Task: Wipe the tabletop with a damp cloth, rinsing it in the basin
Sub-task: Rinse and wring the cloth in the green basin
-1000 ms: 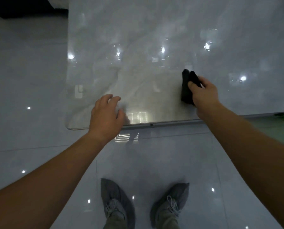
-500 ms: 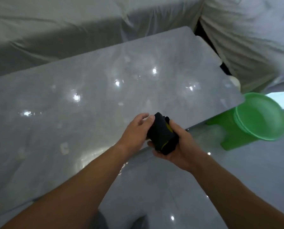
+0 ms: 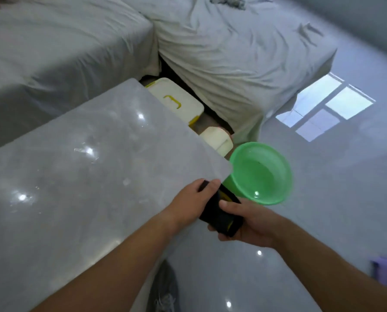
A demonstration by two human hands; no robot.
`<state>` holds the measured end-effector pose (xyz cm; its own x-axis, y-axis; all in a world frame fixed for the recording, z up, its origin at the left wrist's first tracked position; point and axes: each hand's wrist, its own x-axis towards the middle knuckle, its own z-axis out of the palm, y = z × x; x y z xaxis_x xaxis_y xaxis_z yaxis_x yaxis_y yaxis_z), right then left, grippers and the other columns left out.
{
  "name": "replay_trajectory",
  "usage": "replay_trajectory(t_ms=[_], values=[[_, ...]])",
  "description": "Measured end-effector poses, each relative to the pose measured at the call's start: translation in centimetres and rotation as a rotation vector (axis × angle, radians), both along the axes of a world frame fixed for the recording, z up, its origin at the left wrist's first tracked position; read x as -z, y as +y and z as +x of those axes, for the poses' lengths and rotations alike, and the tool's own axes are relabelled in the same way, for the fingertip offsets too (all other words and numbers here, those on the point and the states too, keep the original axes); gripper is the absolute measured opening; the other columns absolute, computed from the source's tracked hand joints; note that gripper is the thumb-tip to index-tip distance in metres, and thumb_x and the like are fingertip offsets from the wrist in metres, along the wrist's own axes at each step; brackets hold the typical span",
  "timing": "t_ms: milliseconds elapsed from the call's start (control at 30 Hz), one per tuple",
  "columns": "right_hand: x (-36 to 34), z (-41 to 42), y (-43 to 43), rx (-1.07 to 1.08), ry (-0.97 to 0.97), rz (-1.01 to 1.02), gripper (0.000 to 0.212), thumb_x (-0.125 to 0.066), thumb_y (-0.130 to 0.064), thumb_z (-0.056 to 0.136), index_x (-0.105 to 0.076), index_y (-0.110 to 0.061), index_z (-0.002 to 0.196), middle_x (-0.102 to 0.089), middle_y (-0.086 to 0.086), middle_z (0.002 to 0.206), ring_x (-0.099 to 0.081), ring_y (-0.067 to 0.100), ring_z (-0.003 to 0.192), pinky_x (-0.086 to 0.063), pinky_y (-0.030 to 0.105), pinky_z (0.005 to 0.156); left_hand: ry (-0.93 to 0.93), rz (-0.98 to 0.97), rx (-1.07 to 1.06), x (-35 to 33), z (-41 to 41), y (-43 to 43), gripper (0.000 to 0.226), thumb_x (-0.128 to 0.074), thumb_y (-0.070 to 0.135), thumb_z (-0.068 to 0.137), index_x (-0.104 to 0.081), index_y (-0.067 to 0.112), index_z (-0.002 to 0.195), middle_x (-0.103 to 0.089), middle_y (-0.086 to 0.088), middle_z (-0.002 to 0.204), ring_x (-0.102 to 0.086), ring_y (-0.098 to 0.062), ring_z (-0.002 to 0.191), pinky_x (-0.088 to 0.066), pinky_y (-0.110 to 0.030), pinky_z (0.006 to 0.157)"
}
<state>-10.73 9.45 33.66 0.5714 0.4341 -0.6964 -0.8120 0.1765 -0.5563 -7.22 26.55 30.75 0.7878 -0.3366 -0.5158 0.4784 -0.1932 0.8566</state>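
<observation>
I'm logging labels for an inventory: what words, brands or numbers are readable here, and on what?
None can be read.
The cloth shows only a yellow streak, with no legible lettering.
The green basin, the white box with a yellow handle, and the tabletop carry no visible print.

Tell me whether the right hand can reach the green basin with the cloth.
Probably yes. The green basin sits open-topped just beyond the right hand, past the tabletop corner, with nothing between them. The left hand also grips the black cloth.
</observation>
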Motion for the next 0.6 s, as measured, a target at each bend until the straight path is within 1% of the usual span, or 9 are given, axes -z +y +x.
replay_trajectory(t_ms=[67,133,200,300,333,400,467,533,600], values=[[0.7,2.5,-3.1,-0.013,-0.001,0.019,0.079,-0.094,-0.032,0.063,-0.057,-0.01,0.129,-0.067,0.021,0.114,-0.068,0.031,0.094,-0.059,0.037,0.071,0.015,0.009,0.091,0.3,3.2,-3.1,0.056,-0.052,0.074,0.078,-0.067,0.021,0.092,-0.071,-0.004,0.088,-0.069,-0.027,0.087,-0.057,-0.045,0.081],[1.3,4.5,-6.1,-0.035,0.005,0.018,0.083,-0.092,-0.029,0.066,-0.052,-0.006,0.136,-0.064,0.023,0.122,-0.067,0.032,0.101,-0.059,0.038,0.076,0.017,0.012,0.159,0.8,5.9,-6.0,0.05,-0.051,0.067,0.089,-0.066,0.02,0.096,-0.072,-0.007,0.092,-0.07,-0.027,0.088,-0.06,-0.047,0.082],[1.9,6.3,-9.4,-0.033,0.009,-0.001,0.074,-0.085,-0.023,0.075,-0.05,-0.004,0.138,-0.064,0.024,0.125,-0.067,0.032,0.103,-0.059,0.037,0.078,0.003,0.047,0.206,1.4,8.2,-9.5,0.045,-0.05,0.061,0.095,-0.065,0.018,0.099,-0.072,-0.009,0.093,-0.07,-0.028,0.086,-0.06,-0.05,0.079],[2.4,8.4,-13.8,-0.035,-0.003,-0.061,0.055,-0.07,-0.016,0.085,-0.051,-0.006,0.136,-0.066,0.021,0.121,-0.067,0.029,0.099,-0.059,0.034,0.075,0.03,0.062,0.236,2.2,10.6,-14.4,0.044,-0.052,0.059,0.095,-0.063,0.016,0.098,-0.071,-0.01,0.093,-0.069,-0.03,0.084,-0.06,-0.052,0.076],[2.7,9.1,-15.2,-0.026,-0.011,-0.076,0.054,-0.07,-0.018,0.085,-0.052,-0.008,0.135,-0.067,0.02,0.119,-0.067,0.028,0.096,-0.059,0.033,0.073,0.038,0.077,0.24,2.5,11.3,-16.0,0.046,-0.052,0.061,0.094,-0.064,0.016,0.097,-0.07,-0.01,0.093,-0.069,-0.03,0.085,-0.06,-0.053,0.076],[3.4,10.3,-17.9,0.042,-0.018,-0.134,0.056,-0.073,-0.026,0.083,-0.053,-0.013,0.134,-0.068,0.017,0.114,-0.067,0.027,0.089,-0.057,0.032,0.068,0.025,0.124,0.225,3.3,12.8,-19.2,0.05,-0.051,0.066,0.09,-0.065,0.018,0.096,-0.071,-0.008,0.094,-0.069,-0.028,0.089,-0.058,-0.052,0.085],[4.5,11.2,-20.2,0.198,-0.009,-0.229,0.055,-0.076,-0.037,0.084,-0.057,-0.017,0.131,-0.069,0.016,0.111,-0.068,0.027,0.083,-0.056,0.034,0.063,0.023,0.164,0.154,4.3,14.0,-22.4,0.051,-0.051,0.067,0.088,-0.064,0.018,0.096,-0.07,-0.006,0.093,-0.068,-0.025,0.09,-0.057,-0.049,0.087],[5.6,12.5,-22.3,0.349,0.04,-0.3,0.047,-0.066,-0.048,0.09,-0.061,-0.018,0.126,-0.072,0.014,0.11,-0.07,0.025,0.081,-0.057,0.036,0.063,0.005,0.207,0.079,5.3,15.0,-25.5,0.046,-0.052,0.059,0.093,-0.059,0.013,0.094,-0.065,-0.005,0.088,-0.064,-0.021,0.084,-0.055,-0.04,0.076],[6.8,14.4,-24.1,0.409,0.115,-0.412,0.047,-0.054,-0.059,0.094,-0.064,-0.02,0.12,-0.074,0.011,0.106,-0.073,0.025,0.083,-0.057,0.034,0.059,-0.056,0.258,0.029,6.3,15.8,-28.8,0.036,-0.05,0.049,0.098,-0.054,0.014,0.093,-0.061,-0.001,0.086,-0.06,-0.018,0.081,-0.047,-0.032,0.068]])
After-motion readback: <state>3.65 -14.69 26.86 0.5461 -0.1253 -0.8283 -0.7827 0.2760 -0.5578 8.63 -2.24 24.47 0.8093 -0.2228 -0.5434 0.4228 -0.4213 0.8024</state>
